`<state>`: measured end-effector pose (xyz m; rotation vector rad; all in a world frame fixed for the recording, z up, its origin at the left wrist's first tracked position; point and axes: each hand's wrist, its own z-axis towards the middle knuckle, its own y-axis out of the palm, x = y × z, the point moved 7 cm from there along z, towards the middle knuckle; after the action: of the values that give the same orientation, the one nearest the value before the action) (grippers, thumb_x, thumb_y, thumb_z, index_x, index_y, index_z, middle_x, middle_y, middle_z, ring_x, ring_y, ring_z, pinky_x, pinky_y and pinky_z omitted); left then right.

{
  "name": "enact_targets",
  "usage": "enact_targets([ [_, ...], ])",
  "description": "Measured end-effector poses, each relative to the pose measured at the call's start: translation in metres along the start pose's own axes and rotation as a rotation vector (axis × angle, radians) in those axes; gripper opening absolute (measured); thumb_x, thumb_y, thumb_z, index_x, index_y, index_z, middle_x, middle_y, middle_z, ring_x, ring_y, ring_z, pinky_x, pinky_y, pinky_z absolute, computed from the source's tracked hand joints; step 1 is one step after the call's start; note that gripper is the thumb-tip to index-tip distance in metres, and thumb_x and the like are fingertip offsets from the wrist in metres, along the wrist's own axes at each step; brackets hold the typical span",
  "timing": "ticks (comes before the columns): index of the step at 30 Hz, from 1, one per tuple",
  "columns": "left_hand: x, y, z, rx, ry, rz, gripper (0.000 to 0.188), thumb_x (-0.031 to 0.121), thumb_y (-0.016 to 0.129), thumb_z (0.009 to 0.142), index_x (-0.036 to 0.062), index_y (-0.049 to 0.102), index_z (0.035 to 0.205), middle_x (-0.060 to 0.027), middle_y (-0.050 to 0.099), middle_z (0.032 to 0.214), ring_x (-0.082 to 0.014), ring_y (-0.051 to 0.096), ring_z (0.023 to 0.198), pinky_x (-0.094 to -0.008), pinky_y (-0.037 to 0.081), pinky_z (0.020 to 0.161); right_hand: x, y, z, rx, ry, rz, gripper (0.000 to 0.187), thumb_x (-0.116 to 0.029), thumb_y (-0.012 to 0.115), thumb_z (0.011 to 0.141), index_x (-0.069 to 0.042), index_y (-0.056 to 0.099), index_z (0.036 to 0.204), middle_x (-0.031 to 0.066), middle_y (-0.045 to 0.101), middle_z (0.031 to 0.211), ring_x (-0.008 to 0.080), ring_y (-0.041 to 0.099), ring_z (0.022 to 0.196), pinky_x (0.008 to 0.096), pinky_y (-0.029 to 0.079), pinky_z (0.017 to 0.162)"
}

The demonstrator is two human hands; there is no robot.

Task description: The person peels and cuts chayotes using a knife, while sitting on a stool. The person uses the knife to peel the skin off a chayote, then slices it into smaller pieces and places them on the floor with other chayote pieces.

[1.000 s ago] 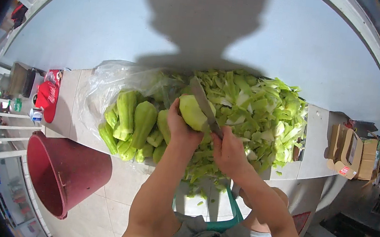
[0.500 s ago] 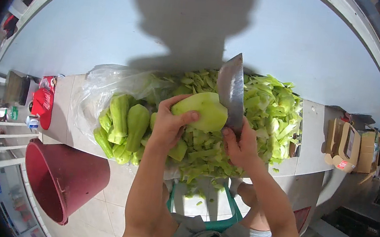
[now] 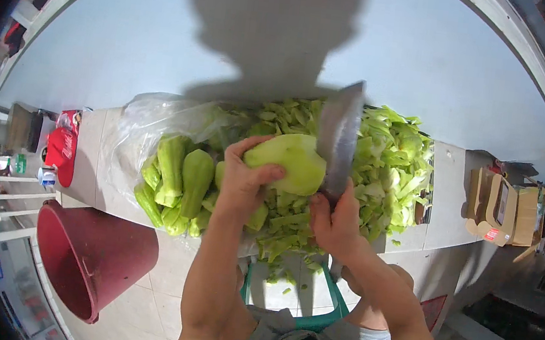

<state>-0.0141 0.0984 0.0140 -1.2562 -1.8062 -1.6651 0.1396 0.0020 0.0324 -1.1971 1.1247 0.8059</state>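
Observation:
My left hand is closed around a pale green papaya, thumb on its near side. My right hand grips a broad knife, its handle hidden in the fist. The blade, slightly blurred, points away from me, right beside the papaya's cut right end; whether they touch I cannot tell. Beneath and beyond both hands spreads a heap of sliced green papaya. Several whole green papayas lie left of my left hand, partly on a clear plastic bag.
The tiled ledge carrying the pile runs along a pale wall. A dark red bucket lies tipped at the lower left, and a red cap is beyond it. Cardboard boxes stand at right. A green stool shows between my legs.
The knife has moved slightly right and turned, its tip swinging right. My right hand has shifted a little left and toward me. My left hand keeps the papaya nearly still.

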Motion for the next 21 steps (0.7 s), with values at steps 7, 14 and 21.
enact_targets([
  [7,-0.004,0.0,-0.002,-0.002,-0.011,-0.025,0.063,0.008,0.085,0.054,-0.0075,0.06,0.109,-0.0111,0.066,0.096,-0.0186,0.066,0.084,-0.0307,0.055,0.079,-0.002,0.012,-0.001,-0.031,-0.075,-0.012,0.031,-0.007,0.055,0.089,0.007,0.039,0.112,0.0225,0.064,0.078,0.0429,0.062,0.066,0.0441,0.047,0.058],
  [14,-0.009,-0.006,-0.002,0.043,-0.019,-0.026,0.068,0.009,0.085,0.055,-0.0081,0.057,0.114,-0.0118,0.066,0.096,-0.019,0.065,0.08,-0.0312,0.055,0.078,-0.012,0.012,0.003,-0.02,-0.11,-0.07,0.033,-0.005,0.054,0.089,0.008,0.037,0.115,0.0242,0.065,0.082,0.0439,0.065,0.075,0.0423,0.05,0.063],
  [21,0.001,0.004,0.0,0.031,-0.085,0.022,0.064,0.008,0.083,0.058,-0.0092,0.055,0.113,-0.0135,0.063,0.096,-0.0214,0.064,0.083,-0.0326,0.056,0.078,-0.011,0.007,0.01,-0.187,0.045,-0.149,0.036,-0.007,0.055,0.089,0.01,0.036,0.115,0.0261,0.064,0.077,0.0458,0.064,0.075,0.0448,0.05,0.063],
])
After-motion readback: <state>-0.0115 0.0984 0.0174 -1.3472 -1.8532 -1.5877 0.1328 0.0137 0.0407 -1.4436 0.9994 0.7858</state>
